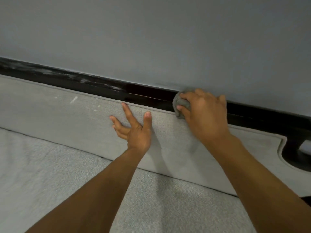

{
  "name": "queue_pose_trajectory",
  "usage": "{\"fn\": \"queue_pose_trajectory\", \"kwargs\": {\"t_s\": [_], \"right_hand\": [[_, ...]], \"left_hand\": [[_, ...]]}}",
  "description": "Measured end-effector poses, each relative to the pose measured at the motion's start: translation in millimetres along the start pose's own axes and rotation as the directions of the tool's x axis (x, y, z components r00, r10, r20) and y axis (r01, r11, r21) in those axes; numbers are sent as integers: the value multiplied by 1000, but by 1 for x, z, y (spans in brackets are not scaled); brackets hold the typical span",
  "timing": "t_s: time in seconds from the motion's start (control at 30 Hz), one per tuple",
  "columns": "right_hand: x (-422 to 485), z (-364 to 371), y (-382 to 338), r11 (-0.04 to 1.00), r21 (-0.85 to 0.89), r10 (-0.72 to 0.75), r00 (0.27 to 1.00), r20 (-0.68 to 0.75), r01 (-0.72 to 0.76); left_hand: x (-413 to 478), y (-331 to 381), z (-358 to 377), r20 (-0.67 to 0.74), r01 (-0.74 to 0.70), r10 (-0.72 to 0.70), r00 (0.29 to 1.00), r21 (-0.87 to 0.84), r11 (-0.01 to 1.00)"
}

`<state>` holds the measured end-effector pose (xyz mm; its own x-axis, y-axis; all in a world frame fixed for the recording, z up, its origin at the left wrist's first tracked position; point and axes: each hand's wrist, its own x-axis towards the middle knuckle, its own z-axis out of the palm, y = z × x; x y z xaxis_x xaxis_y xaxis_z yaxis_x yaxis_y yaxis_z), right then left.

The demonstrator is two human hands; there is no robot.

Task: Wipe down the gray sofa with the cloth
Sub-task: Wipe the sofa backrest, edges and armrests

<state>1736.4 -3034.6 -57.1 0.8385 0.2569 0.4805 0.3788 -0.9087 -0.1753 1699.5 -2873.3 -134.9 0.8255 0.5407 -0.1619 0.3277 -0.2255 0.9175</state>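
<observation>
The biggest worry is the gray sofa itself. My wad of cloth sits right at the top edge of the backrest, partly on the black glossy rail behind it. I could easily polish the rail and skip the fabric, leaving the broad backrest and the seat cushion unwiped. The rail carries pale dusty smears toward its left end, and if the cloth picks those up, I judge it could drag dirt onto the upholstery. The wall is just beside my knuckles, and a careless sweep might scuff it. My left hand lies open, fingers spread and pressed against the backrest to steady it; if it lifts, the cushion may give under the wiping. My right hand is curled tight round the cloth, which is bunched so small that little of it meets the surface.

As for looks, the sofa is pale gray with a nubbly weave and a piped seam along the backrest's top. The cloth is a darker gray and crumpled, and a few white flecks dot the fabric up left
</observation>
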Motion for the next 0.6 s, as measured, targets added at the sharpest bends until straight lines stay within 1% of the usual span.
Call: {"fn": "queue_pose_trajectory", "kwargs": {"t_s": [0.17,0.27,0.33,0.37,0.43,0.5,0.57,0.6], "right_hand": [[-22,-14,27,1000,-8,15,1000,-16,-15],[-36,-15,38,996,-25,80,995,-53,-81],[-35,-4,27,991,-5,133,986,-95,-134],[-33,4,17,991,-12,134,984,-118,-136],[-32,28,-17,997,-54,45,991,-129,-53],[-36,61,-56,998,-57,-34,992,-125,27],[-41,82,-76,999,-37,-24,986,-164,18],[-44,85,-77,1000,-26,-14,984,-176,10]], "left_hand": [[3,-2,-2,20,10,-10,1000,4,1000],[5,-5,-2,58,17,-17,998,1,1000],[6,-4,-4,85,8,-7,996,-15,1000],[6,-4,-5,100,4,-1,995,-23,1000],[5,-7,-9,121,-7,9,993,-20,1000],[2,-18,-17,97,-83,81,992,26,996],[-1,-34,-28,11,-171,171,985,90,981],[0,-43,-34,-41,-169,174,984,100,980]]}}
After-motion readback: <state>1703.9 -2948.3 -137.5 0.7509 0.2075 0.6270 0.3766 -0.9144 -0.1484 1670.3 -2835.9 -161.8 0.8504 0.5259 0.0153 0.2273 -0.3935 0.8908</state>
